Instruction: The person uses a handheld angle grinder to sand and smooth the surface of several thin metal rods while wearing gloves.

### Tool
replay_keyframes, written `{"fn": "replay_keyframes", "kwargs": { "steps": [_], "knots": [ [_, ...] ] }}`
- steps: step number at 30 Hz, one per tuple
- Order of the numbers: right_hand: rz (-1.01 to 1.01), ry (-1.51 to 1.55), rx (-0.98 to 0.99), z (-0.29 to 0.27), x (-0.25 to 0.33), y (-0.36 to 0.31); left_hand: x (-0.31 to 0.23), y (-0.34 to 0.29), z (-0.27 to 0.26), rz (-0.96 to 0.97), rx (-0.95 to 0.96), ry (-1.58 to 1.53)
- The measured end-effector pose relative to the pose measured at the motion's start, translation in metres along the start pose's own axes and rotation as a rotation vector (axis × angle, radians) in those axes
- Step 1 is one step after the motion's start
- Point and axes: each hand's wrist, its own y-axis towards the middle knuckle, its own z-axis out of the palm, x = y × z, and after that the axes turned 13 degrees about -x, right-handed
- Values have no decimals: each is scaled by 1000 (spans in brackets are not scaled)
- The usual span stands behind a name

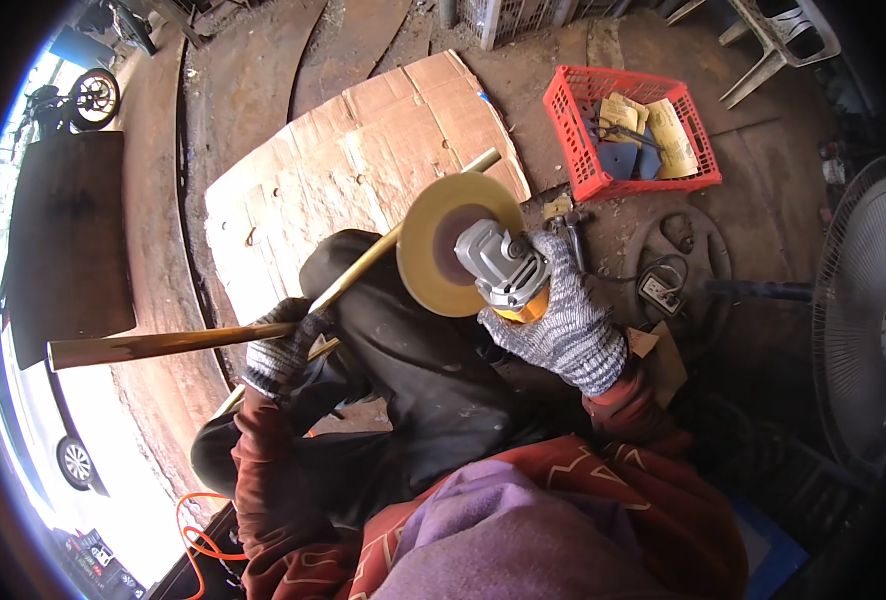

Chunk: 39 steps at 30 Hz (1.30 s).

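Note:
My left hand (pixel 281 352), in a grey striped knit glove, is closed around a shiny gold-coloured metal tube (pixel 163 347). One stretch of tube runs left from the fist; another slants up across my knee and behind the disc. Whether both are one bent piece I cannot tell. My right hand (pixel 571 335), gloved alike, grips an angle grinder (pixel 503 262) with a silver head and orange body. On it sits a wide yellowish disc (pixel 425 272), overlapping the slanting tube; contact between them is not clear. Below the left fist shows another thin gold-coloured length (pixel 231 402).
Flattened cardboard (pixel 343 150) lies ahead on the rusty metal floor. A red plastic crate (pixel 583 180) holds yellow sheets and tools. At right stand a fan (pixel 863 320) and a power outlet with cable (pixel 660 292). An orange cord (pixel 188 530) curls at lower left.

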Motion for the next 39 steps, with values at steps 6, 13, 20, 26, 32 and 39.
{"fn": "replay_keyframes", "kwargs": {
  "steps": [6,13,20,26,32,39],
  "knots": [
    [67,-178,-38,-12,-2,3,4,0,5,-15,-24,-43],
    [40,-2,78,-1,17,-2,12,-1,5,4,-73,-54],
    [57,-177,37,-15,-1,2,7,-2,8,40,-96,3],
    [41,6,125,-5,13,2,7,-2,9,63,-164,104],
    [35,-173,62,-13,13,9,42,-4,11,75,-225,12],
    [126,-180,107,-15,8,2,41,-3,10,91,-219,69]
  ]
}}
